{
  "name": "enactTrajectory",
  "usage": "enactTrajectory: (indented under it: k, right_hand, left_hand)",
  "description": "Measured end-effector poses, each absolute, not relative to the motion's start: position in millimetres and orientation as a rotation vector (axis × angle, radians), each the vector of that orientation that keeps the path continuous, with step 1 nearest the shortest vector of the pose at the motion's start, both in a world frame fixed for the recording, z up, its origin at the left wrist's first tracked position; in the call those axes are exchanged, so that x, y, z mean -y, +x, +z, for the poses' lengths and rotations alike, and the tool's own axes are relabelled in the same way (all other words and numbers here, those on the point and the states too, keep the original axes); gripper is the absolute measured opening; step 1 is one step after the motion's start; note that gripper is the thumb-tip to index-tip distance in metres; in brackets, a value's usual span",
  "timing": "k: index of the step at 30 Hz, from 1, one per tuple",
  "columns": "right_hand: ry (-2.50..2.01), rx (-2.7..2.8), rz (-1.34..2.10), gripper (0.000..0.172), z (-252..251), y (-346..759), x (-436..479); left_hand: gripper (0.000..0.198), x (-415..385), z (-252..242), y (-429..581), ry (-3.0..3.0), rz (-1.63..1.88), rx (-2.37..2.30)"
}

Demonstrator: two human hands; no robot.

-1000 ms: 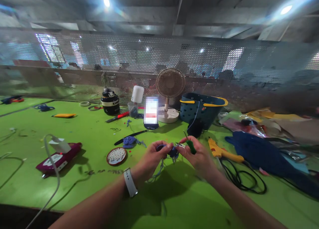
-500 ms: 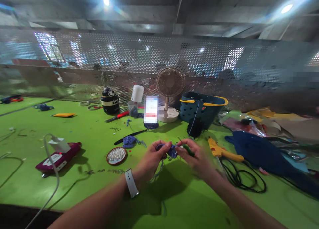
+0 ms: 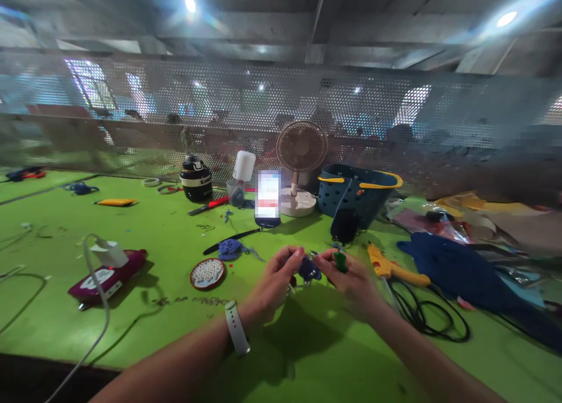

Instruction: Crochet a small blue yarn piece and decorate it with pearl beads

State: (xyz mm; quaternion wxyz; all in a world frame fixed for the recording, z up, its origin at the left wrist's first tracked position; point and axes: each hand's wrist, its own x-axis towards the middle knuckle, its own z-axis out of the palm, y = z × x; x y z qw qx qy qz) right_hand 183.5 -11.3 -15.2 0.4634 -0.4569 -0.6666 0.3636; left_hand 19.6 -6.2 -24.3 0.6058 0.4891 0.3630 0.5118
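In front of me, the green table [image 3: 52, 327] bears a dish [image 3: 209, 288] of white beads [image 3: 208, 270], a maroon power strip [image 3: 115, 274], a yellow glue gun [image 3: 390, 266], a basket [image 3: 330, 193]

Down there I see beads [image 3: 208, 271] in a dish [image 3: 207, 287] left of the left hand [image 3: 272, 286], power strip [image 3: 109, 279] farther left, glue gun [image 3: 393, 267] right of right hand [image 3: 353, 283]; fan [image 3: 302, 147] behind, between screen [image 3: 267, 193] and basket [image 3: 331, 198].

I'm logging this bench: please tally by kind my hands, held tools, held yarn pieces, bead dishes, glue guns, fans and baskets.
Hands: 2 (left hand, right hand)
Green-handled tool, held: 1
Purple-blue yarn piece, held: 1
Bead dish: 1
Glue gun: 1
Fan: 1
Basket: 1
Total: 8
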Motion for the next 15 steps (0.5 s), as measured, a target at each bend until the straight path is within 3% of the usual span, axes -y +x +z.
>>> enactTrajectory:
  k: [15]
  right_hand:
    - [-1.156, 1.621, 0.965, 0.039, -13.3, 183.7, 11.4]
  left_hand:
    - [0.034, 3.1, -34.0, 21.1, 1.387, 1.273, -0.755]
